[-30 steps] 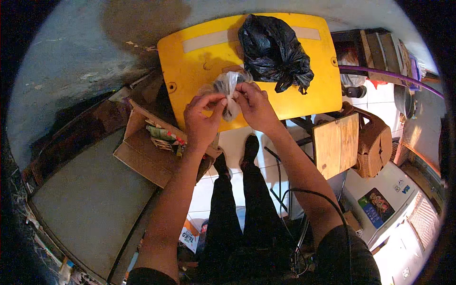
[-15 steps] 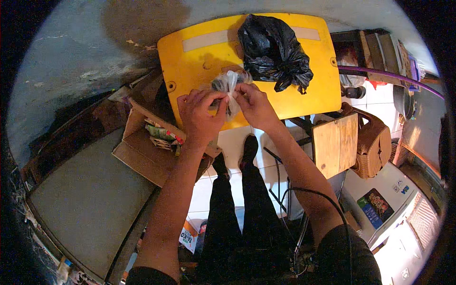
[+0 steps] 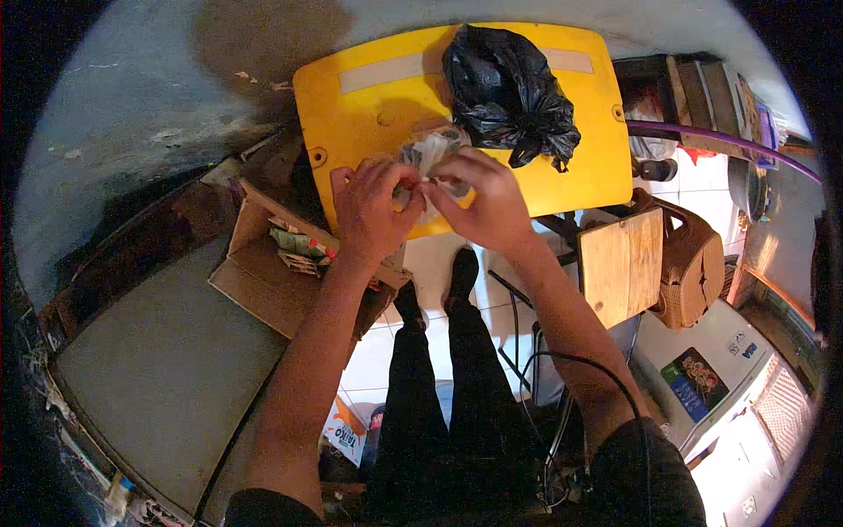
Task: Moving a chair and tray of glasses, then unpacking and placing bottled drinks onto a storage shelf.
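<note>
A clear plastic bag (image 3: 430, 149) rests at the near part of a yellow tabletop (image 3: 351, 114), its gathered top rising toward me. My left hand (image 3: 373, 206) pinches the bag's neck between thumb and fingers. Close against it, my right hand (image 3: 483, 198) also grips the gathered plastic, slightly blurred, with the thumb pointing at the left fingertips. What the bag contains is hard to make out behind the hands. Just beyond and to the right lies a bulky black plastic bag (image 3: 505, 83), its top twisted into a knot.
An open cardboard box (image 3: 263, 294) with small packets stands left of the table, beside a grey surface (image 3: 167, 369). At right are a wooden board (image 3: 622, 268), a brown woven basket (image 3: 694, 263) and a white fridge (image 3: 676, 338). A black cable (image 3: 606, 369) crosses my right forearm.
My right hand has turned and shifted slightly right, its fingers now curling over the bag's neck. The left hand keeps its pinch in nearly the same spot.
</note>
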A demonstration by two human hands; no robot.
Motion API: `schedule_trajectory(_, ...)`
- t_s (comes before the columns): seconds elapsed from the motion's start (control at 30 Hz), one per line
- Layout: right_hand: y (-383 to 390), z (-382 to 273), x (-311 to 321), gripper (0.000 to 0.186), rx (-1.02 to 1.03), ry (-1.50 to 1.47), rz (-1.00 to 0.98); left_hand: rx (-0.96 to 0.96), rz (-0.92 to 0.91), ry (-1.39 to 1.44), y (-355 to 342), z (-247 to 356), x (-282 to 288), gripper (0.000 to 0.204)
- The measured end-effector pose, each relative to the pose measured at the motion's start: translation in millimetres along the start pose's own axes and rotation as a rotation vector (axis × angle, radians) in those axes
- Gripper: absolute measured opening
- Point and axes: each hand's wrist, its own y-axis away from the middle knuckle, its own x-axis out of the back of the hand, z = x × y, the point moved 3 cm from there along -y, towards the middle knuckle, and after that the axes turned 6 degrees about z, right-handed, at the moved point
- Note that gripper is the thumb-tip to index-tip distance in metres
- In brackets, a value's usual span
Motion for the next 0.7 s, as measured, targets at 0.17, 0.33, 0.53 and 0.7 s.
schedule_trajectory(0.17,-6.6,18.2,-6.1,0.008,-0.037,0.048,-0.124,0.029,-0.045,0.055,2.4,-8.4,-8.2,0.019)
schedule_trajectory(0.33,-4.9,21.4,-13.4,0.008,-0.013,0.026,-0.218,-0.05,-0.078,0.026,1.3,-6.9,-5.9,0.019)
schedule_trajectory(0.53,1.7,14.0,-18.2,0.014,0.136,0.331,-0.266,-0.171,-0.183,-0.006,-5.2,-11.3,4.0,0.016)
schedule_trajectory(0.7,4.6,24.9,-13.3,0.01,-0.024,0.084,-0.262,-0.176,-0.287,0.022,-8.3,-10.2,0.1,0.013)
